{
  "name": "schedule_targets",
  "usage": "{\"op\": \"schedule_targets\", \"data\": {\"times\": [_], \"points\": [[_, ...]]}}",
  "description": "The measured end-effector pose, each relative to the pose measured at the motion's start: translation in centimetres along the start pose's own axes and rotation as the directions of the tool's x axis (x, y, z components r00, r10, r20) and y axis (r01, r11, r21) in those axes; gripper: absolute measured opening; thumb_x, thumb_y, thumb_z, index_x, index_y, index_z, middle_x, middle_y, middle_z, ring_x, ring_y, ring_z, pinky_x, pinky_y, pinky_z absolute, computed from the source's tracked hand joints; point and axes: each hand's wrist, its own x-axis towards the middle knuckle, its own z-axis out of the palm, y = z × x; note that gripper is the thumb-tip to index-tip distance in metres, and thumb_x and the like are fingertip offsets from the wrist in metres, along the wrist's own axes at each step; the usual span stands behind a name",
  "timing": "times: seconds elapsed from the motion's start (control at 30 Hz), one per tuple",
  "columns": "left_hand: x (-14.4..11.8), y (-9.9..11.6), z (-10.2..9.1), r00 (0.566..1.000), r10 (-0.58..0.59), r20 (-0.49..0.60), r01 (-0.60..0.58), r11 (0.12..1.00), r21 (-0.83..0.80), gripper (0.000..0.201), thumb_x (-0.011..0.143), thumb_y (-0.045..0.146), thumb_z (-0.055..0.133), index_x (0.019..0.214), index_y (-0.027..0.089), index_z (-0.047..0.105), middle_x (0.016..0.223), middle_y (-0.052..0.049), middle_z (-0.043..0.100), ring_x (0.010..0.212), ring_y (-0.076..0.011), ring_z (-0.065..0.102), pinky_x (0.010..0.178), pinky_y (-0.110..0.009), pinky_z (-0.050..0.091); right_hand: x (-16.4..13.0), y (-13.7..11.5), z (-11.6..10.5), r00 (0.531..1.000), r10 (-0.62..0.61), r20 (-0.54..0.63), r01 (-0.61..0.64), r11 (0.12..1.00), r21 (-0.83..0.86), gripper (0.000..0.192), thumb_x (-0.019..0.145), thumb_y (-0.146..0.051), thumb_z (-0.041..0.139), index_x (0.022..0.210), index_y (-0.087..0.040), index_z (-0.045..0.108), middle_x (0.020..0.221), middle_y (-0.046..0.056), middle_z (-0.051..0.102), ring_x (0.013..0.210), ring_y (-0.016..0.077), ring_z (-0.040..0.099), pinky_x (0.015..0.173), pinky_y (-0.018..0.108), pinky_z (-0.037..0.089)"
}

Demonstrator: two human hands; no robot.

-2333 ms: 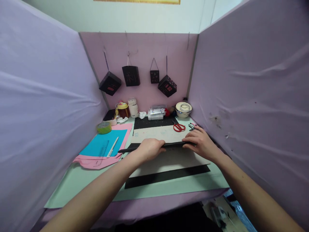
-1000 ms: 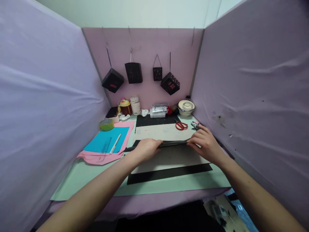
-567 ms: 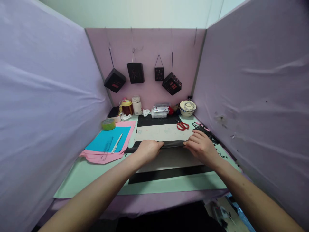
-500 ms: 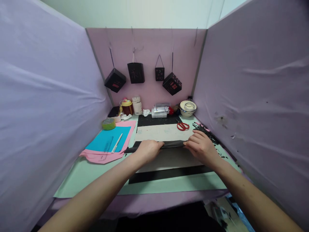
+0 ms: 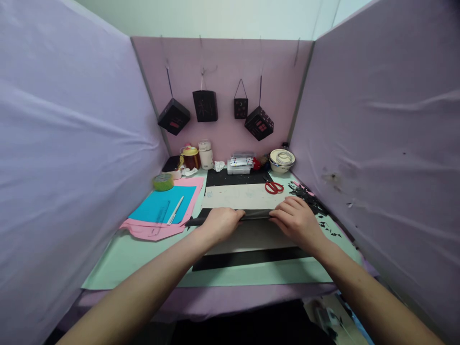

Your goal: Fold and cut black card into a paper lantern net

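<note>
A long folded strip of black paper [image 5: 256, 214] runs across the middle of the table, between my two hands. My left hand [image 5: 223, 223] pinches it with thumb and fingers, and its left end sticks out past the wrist. On the right, my right hand [image 5: 293, 218] grips the strip between thumb and fingertips. Beneath lies a whitish board [image 5: 235, 235], with a flat black band [image 5: 247, 259] along its near side. Red-handled scissors [image 5: 274, 187] rest just beyond my right hand. Small black paper scraps [image 5: 305, 197] are heaped to the right.
At left, blue paper [image 5: 153, 203] and pink sheets [image 5: 158, 233] carry a clear ruler and a white pen [image 5: 176, 210]. Green tape [image 5: 163, 182], a white bottle [image 5: 206, 156], a box of pens [image 5: 240, 164] and a bowl [image 5: 281, 161] line the back. Black paper lanterns [image 5: 205, 106] hang above; purple cloth walls flank.
My right hand has slid slightly left along the strip, nearer my left hand. My left hand keeps its hold. The whole view has shifted a little.
</note>
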Motion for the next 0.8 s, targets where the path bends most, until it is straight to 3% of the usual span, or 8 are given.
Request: {"op": "schedule_targets", "data": {"times": [0.1,0.3,0.53,0.63,0.8], "points": [[0.0,0.1,-0.1,1.0,0.002,-0.008,-0.002,1.0,-0.003,0.027,0.09,0.032,0.052,0.115,0.026,0.062,0.094,-0.007,0.073,0.084,-0.0288,0.069,0.064,-0.034,0.05,0.1,-0.5,0.2,1.0,-0.004,0.001,0.004,1.0,0.016,0.011,0.088,-0.027,0.059,0.09,-0.018,0.065,0.079,0.004,0.063,0.079,0.0184,0.049,0.082,0.035,0.037],[-0.1,0.2,-0.1,1.0,-0.003,-0.001,0.003,1.0,0.003,0.025,0.09,0.032,0.051,0.112,0.026,0.063,0.091,-0.007,0.073,0.082,-0.028,0.069,0.064,-0.032,0.049,0.3,-0.8,0.7,0.999,-0.03,-0.027,0.03,1.0,0.005,0.018,0.089,-0.02,0.055,0.073,-0.018,0.063,0.065,0.002,0.057,0.07,0.0159,0.045,0.078,0.033,0.036],[-0.2,0.4,-0.2,1.0,0.004,-0.017,-0.004,1.0,0.001,0.023,0.091,0.033,0.05,0.108,0.025,0.063,0.09,-0.007,0.072,0.082,-0.0273,0.069,0.063,-0.031,0.048,0.8,-1.7,0.5,1.0,-0.016,-0.009,0.016,0.999,0.038,0.016,0.088,-0.03,0.059,0.097,-0.018,0.065,0.086,0.005,0.067,0.081,0.0182,0.051,0.083,0.035,0.035],[-0.3,0.5,-0.4,0.999,0.016,-0.028,-0.016,1.0,0.003,0.021,0.092,0.034,0.048,0.1,0.023,0.064,0.086,-0.007,0.072,0.079,-0.0258,0.069,0.062,-0.03,0.048,1.0,-2.3,1.1,0.999,-0.041,-0.026,0.043,0.998,0.045,0.01,0.089,-0.023,0.057,0.088,-0.019,0.065,0.077,0.003,0.065,0.076,0.0161,0.05,0.08,0.034,0.035],[-0.4,0.4,-0.3,0.999,0.028,-0.047,-0.028,1.0,0.011,0.02,0.092,0.034,0.048,0.096,0.023,0.064,0.086,-0.007,0.072,0.081,-0.0265,0.068,0.062,-0.03,0.047,1.1,-2.4,1.5,0.999,-0.037,-0.036,0.038,0.999,0.036,0.015,0.09,-0.02,0.055,0.079,-0.019,0.064,0.068,0.001,0.061,0.071,0.0149,0.048,0.078,0.033,0.035]]}}
